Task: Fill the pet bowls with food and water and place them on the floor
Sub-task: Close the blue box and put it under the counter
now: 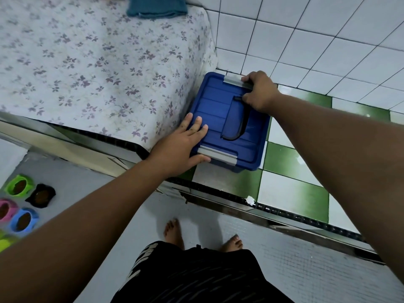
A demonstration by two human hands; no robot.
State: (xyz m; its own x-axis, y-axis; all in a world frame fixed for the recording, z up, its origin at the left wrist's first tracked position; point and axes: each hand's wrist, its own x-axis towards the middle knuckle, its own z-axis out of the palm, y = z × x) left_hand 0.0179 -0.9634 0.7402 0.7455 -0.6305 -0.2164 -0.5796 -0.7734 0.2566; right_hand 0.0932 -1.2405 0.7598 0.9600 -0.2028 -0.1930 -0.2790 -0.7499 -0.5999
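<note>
A blue plastic storage box (220, 110) with a dark handle and grey latches stands on the green and white tiled floor beside a covered surface. My left hand (183, 143) lies flat on the lid's near left corner, thumb against the near grey latch (218, 155). My right hand (260, 90) grips the far grey latch (235, 80) at the lid's back edge. Several small pet bowls sit on the grey floor at far left: a green bowl (18, 185), a black bowl (41, 195), a pink bowl (6, 209) and a blue bowl (24, 220), each holding brown food.
A floral cloth (87, 62) covers a raised surface left of the box, with a folded teal towel (156, 6) at its far end. White tiled wall (306, 40) rises behind. A metal door track (262, 209) crosses the floor. My bare feet (175, 234) stand on grey flooring.
</note>
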